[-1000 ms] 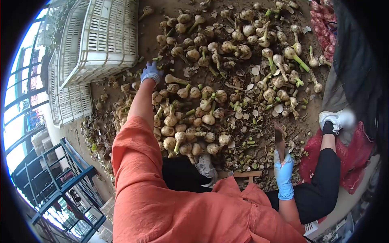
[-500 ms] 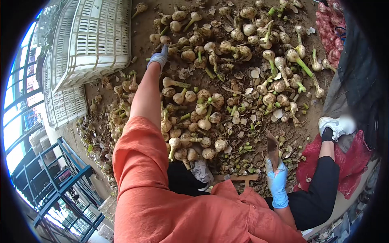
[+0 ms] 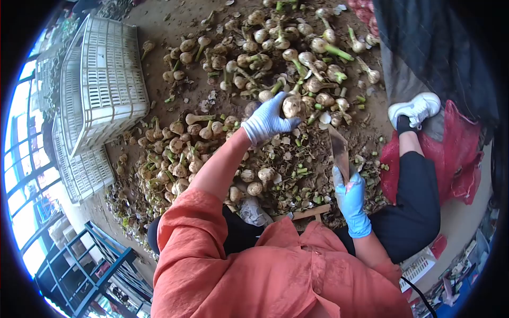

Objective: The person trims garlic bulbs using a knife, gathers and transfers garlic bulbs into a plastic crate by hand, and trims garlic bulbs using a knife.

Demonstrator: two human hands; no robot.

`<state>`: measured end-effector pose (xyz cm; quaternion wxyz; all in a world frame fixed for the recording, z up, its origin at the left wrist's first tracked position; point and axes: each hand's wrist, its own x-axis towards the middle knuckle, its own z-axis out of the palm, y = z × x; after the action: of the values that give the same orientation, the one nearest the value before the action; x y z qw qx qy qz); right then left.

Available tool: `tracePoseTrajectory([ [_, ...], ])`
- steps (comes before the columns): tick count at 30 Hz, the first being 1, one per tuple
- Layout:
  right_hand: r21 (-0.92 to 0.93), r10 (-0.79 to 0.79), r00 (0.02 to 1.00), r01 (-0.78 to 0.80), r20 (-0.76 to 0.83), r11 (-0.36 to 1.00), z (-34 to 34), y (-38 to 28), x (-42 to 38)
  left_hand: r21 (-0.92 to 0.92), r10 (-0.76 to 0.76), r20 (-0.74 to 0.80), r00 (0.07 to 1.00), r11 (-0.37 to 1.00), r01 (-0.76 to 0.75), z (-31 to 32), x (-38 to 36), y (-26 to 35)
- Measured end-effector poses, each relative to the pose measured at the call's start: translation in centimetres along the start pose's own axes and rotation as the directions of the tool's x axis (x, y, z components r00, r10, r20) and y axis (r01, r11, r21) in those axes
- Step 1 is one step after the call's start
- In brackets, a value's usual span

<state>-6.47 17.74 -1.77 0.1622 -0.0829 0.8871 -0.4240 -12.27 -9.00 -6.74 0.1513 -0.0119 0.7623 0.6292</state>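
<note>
My left hand, in a pale striped glove, is closed around a garlic bulb near the middle of the view. Its thumb lies below the bulb and its fingers above. My right hand, in a light blue glove, grips a knife with a broad, dirt-stained blade pointing up and away from me. The blade stands to the right of the held bulb, apart from it. Around both hands lie many loose garlic bulbs with cut stems, on soil strewn with peelings and green stem pieces.
White plastic crates stand on the left. At right are a red mesh bag, a dark cloth and my foot in a white shoe. A wooden piece lies close before me. A blue metal frame is at lower left.
My left hand has come from the far left pile back toward the middle and now holds a garlic bulb. The knife stays in my right hand, and the view has shifted.
</note>
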Motion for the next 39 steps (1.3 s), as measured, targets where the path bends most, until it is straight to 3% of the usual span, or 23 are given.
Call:
tracePoseTrajectory([
  [2, -0.069, -0.004, 1.0, 0.003, -0.011, 0.998, -1.4, -0.2, -0.4, -0.086, 0.01, 0.086, 0.996, 0.996, -0.003, 3.3, -2.0, 2.3],
  [3, -0.032, -0.096, 0.987, 0.092, -0.131, 0.995, -1.7, -1.1, -0.6, -0.117, -0.026, 0.117, 0.993, 0.992, 0.04, 4.6, -3.0, 3.6],
  [5, -0.154, -0.399, 0.891, 0.373, -0.216, 0.915, -2.7, -1.2, -1.3, 0.136, 0.006, 0.061, 0.998, 0.991, -0.014, 6.8, -4.9, 5.8],
  [7, -0.252, -0.488, 0.863, 0.447, -0.131, 0.858, -4.2, -2.1, -2.6, -0.114, 0.03, 0.092, 0.995, 0.993, -0.019, 8.5, -6.9, 8.6],
  [8, -0.262, -0.52, 0.843, 0.476, -0.135, 0.84, -4.4, -1.6, -3.2, 0.004, 0.107, 0.057, 0.993, 0.994, -0.107, 9.2, -7.3, 8.9],
  [11, -0.29, -0.55, 0.827, 0.503, -0.112, 0.814, -5.2, -1.1, -4.7, 0.018, 0.219, 0.027, 0.975, 0.975, -0.22, 10.8, -9.3, 10.1],
  [12, -0.259, -0.551, 0.829, 0.514, -0.095, 0.818, -5.8, -1.3, -4.9, 0.134, 0.338, 0.071, 0.938, 0.929, -0.345, 11.2, -9.3, 10.2],
  [13, -0.258, -0.553, 0.826, 0.515, -0.106, 0.818, -5.8, -0.7, -5.0, 0.239, 0.451, 0.114, 0.885, 0.853, -0.465, 11.6, -9.4, 10.3],
  [15, -0.286, -0.539, 0.815, 0.476, -0.212, 0.832, -4.8, 2.2, -4.5, 0.046, -0.018, -0.081, 0.997, 0.999, 0.021, 13.0, -10.1, 11.5],
  [16, -0.376, -0.141, 0.986, 0.097, -0.091, 0.922, -4.2, 4.6, -3.5, -0.056, 0.11, -0.045, 0.993, 0.992, -0.113, 13.5, -10.9, 11.9],
  [17, -0.414, -0.067, 0.981, -0.015, -0.181, 0.91, -3.7, 8.4, -2.7, 0.006, 0.182, 0.06, 0.981, 0.983, -0.183, 13.1, -11.2, 13.7],
  [19, -0.318, -0.181, 0.952, 0.098, -0.246, 0.943, -5.6, 6.1, -3.1, -0.165, 0.087, -0.076, 0.993, 0.981, -0.098, 12.8, -11.2, 13.2],
  [20, -0.325, -0.191, 0.95, 0.105, -0.247, 0.94, -6.1, 5.3, -3.0, 0.441, 0.235, -0.078, 0.969, 0.879, -0.178, 11.4, -10.4, 13.0],
  [21, -0.236, -0.239, 0.933, 0.177, -0.268, 0.955, -6.1, 4.6, -3.6, 0.642, 0.174, -0.12, 0.977, 0.764, -0.057, 11.3, -10.5, 13.3],
  [24, -0.066, -0.234, 0.933, 0.225, -0.274, 0.972, -5.8, 3.7, -4.3, 0.47, 0.178, -0.173, 0.969, 0.879, -0.077, 11.1, -10.8, 10.8],
  [25, 0.016, -0.187, 0.952, 0.197, -0.243, 0.98, -5.4, 3.5, -4.7, -0.008, 0.03, -0.191, 0.981, 0.999, -0.032, 11.3, -11.4, 10.1],
  [26, 0.022, -0.165, 0.96, 0.174, -0.226, 0.984, -5.3, 2.9, -4.8, -0.481, -0.095, -0.146, 0.985, 0.876, 0.013, 11.4, -11.7, 10.0],
  [29, 0.069, -0.328, 0.903, 0.359, -0.278, 0.931, -5.6, 0.4, -4.5, -0.79, -0.18, -0.117, 0.977, 0.612, 0.018, 12.2, -11.9, 9.2],
  [34, 0.079, -0.236, 0.963, 0.247, -0.131, 0.966, -6.1, 0.3, -5.0, -0.698, -0.183, -0.15, 0.972, 0.716, 0.027, 13.8, -12.5, 9.7],
  [35, -0.124, -0.192, 0.98, 0.185, -0.052, 0.975, -5.6, 1.8, -4.6, -0.674, -0.156, -0.164, 0.974, 0.739, 0.005, 13.9, -12.7, 9.9],
  [36, -0.326, -0.135, 0.991, 0.133, 0.016, 0.936, -4.9, 3.9, -4.4, -0.706, -0.069, -0.035, 0.997, 0.708, 0.024, 12.6, -13.5, 10.5],
  [37, -0.468, -0.03, 0.995, 0.073, 0.098, 0.881, -3.7, 7.7, -4.4, -0.501, -0.076, -0.053, 0.996, 0.864, 0.039, 11.4, -14.2, 12.4],
  [39, -0.374, -0.015, 1.0, 0.017, 0.008, 0.927, -4.6, 6.4, -4.8, -0.046, -0.055, -0.123, 0.991, 0.998, 0.049, 7.0, -14.4, 11.5],
])
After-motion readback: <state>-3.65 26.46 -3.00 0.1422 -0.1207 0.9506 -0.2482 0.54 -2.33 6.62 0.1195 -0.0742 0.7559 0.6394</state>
